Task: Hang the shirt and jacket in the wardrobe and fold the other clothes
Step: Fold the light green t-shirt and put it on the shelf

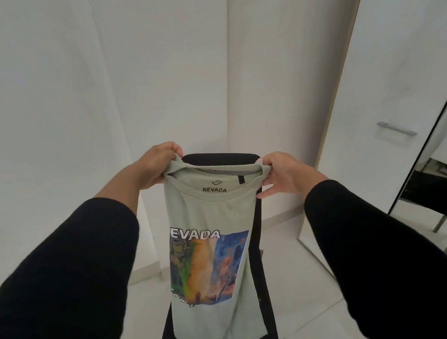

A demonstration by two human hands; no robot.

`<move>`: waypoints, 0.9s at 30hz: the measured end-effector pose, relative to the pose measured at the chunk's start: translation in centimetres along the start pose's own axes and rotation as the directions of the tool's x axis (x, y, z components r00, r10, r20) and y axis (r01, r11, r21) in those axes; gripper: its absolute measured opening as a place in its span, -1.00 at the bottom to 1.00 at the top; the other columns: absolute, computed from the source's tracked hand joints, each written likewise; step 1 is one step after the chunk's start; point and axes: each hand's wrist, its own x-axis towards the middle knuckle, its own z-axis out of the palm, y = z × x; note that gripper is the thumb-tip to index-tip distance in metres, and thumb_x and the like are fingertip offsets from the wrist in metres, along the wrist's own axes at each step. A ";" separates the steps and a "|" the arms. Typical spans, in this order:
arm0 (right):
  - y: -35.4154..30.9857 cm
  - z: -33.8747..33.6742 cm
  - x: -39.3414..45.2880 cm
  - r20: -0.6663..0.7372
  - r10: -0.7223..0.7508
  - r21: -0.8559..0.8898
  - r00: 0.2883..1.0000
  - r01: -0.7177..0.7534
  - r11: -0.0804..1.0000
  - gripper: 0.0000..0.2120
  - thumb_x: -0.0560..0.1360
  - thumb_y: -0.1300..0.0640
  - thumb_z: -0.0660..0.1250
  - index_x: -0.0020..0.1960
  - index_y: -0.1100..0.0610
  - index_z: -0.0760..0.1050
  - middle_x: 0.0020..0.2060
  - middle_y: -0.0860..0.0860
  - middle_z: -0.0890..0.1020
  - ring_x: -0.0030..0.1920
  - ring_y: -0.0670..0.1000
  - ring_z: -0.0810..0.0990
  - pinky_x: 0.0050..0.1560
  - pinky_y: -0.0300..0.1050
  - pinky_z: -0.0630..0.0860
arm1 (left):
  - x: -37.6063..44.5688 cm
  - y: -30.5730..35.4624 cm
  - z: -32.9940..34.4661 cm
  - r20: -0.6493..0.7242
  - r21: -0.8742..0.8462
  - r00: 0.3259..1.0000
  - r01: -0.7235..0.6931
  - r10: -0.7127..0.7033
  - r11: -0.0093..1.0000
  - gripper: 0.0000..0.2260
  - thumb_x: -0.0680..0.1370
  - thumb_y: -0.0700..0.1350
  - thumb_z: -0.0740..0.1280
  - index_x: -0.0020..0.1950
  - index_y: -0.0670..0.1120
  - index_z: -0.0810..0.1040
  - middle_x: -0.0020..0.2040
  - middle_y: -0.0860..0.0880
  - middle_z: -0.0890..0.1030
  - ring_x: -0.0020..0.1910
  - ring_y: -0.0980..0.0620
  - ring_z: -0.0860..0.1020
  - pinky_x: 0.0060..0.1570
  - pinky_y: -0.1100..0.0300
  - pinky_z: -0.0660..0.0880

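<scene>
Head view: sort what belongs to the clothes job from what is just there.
Job:
pale green printed T-shirt
left hand and right hand, holding its shoulders
white wardrobe door

Just there:
black chair
leaning mirror

One head-worn wide-angle view looks forward and down from close behind both outstretched arms, facing a black chair (pixel 217 159) just beyond the fingers (pixel 171 148), before white walls.
</scene>
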 end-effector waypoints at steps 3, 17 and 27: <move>0.1 0.3 0.4 -0.039 -0.005 -0.059 0.999 0.002 0.998 -0.79 0.48 0.34 0.07 -0.23 0.16 0.42 -0.13 0.12 0.57 -0.05 0.11 0.57 0.05 0.12 0.50 | -0.1 0.6 -0.2 -0.011 0.112 1.000 -0.022 0.024 0.993 -0.76 0.56 -0.27 0.06 -0.18 -0.08 0.46 -0.22 -0.02 0.42 -0.27 0.04 0.40 -0.43 0.30 0.41; 0.0 0.9 1.1 -0.204 0.029 0.159 0.979 0.004 0.987 -0.80 0.46 0.18 0.08 -0.33 0.04 0.31 -0.51 -0.06 0.37 -0.59 -0.09 0.30 -0.59 -0.37 0.17 | -1.3 1.8 1.0 0.091 -0.360 0.996 0.046 -0.014 0.932 -0.84 0.54 -0.08 0.13 -0.23 -0.03 0.39 -0.33 0.02 0.46 -0.41 0.04 0.45 -0.32 0.23 0.37; 0.3 0.3 0.2 -0.223 -0.172 0.248 0.960 0.226 0.942 -0.66 0.39 0.54 0.06 -0.18 0.10 0.27 -0.24 0.06 0.40 -0.26 -0.02 0.37 -0.36 -0.17 0.30 | -0.8 0.8 0.1 0.209 -0.298 0.975 -0.010 0.075 0.955 -0.69 0.54 -0.44 0.10 0.13 -0.10 0.40 -0.12 -0.03 0.44 -0.18 0.07 0.42 -0.19 0.24 0.39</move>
